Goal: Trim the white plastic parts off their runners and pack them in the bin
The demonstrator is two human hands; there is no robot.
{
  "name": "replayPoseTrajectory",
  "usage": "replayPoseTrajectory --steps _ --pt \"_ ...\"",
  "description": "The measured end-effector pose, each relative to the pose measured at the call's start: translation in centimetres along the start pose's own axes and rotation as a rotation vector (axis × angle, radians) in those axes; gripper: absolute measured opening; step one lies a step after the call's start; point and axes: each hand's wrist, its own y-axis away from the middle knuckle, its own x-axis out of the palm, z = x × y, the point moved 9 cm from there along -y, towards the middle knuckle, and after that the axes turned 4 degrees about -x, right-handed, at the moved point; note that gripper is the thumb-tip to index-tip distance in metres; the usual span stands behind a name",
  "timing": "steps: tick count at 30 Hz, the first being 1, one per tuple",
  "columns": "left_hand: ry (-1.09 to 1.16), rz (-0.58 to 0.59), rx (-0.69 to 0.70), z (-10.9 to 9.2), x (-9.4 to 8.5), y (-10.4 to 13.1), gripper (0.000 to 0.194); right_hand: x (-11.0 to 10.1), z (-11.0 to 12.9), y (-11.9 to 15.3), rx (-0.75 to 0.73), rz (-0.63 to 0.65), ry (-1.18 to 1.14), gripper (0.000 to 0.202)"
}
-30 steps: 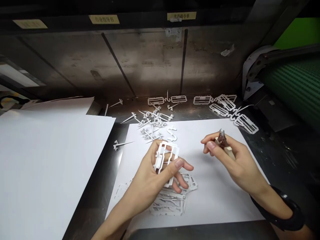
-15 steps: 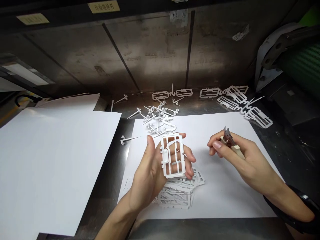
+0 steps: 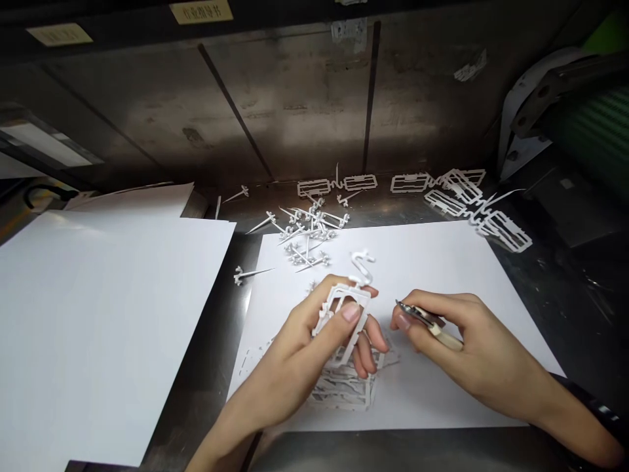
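My left hand (image 3: 314,334) holds a white plastic frame (image 3: 362,314), its thumb pressed on the front and its fingers behind. From the frame's top a curved white runner (image 3: 362,267) sticks up. To the right, my right hand (image 3: 457,341) is closed around small cutters (image 3: 432,324) with pale handles, their tip pointing left towards the frame but apart from it. Under my left hand a pile of similar white frames (image 3: 344,390) lies on a white sheet (image 3: 442,262), partly hidden by the hand.
Behind the hands lie several thin white sprue pieces (image 3: 307,236). More framed parts (image 3: 506,229) rest at the back right, others (image 3: 314,187) along the metal wall (image 3: 304,118). Stacked white sheets (image 3: 108,314) cover the left. A green roller (image 3: 594,124) stands at the far right.
My left thumb has come down onto the frame, which is now tilted, with its curved runner further right. My right hand has moved left and down, and the cutters now point left instead of up.
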Motion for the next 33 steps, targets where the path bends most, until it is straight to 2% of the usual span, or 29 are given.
replayPoseTrajectory --steps 3,8,18,23,30,33 --pt "-0.153 -0.012 0.03 -0.4 -0.1 0.3 0.028 0.1 0.0 0.0 0.016 0.008 0.014 0.022" --pt "-0.237 -0.032 -0.004 0.7 -0.5 0.1 0.027 0.5 -0.1 0.2 0.017 0.024 0.07 0.02" --pt "-0.274 -0.081 0.007 0.6 -0.7 0.1 0.025 1.1 -0.6 0.5 0.072 0.087 0.077 0.02" --pt "-0.25 -0.058 -0.033 1.2 -0.5 -0.1 0.018 1.4 -0.9 0.6 0.083 0.114 0.073 0.017" --pt "-0.231 0.011 -0.08 1.7 0.1 0.1 0.027 2.8 -0.4 0.8 0.09 0.309 -0.022 0.03" --pt "-0.243 0.033 -0.096 1.9 0.2 0.1 0.028 2.9 -0.5 0.9 0.094 0.325 0.007 0.034"
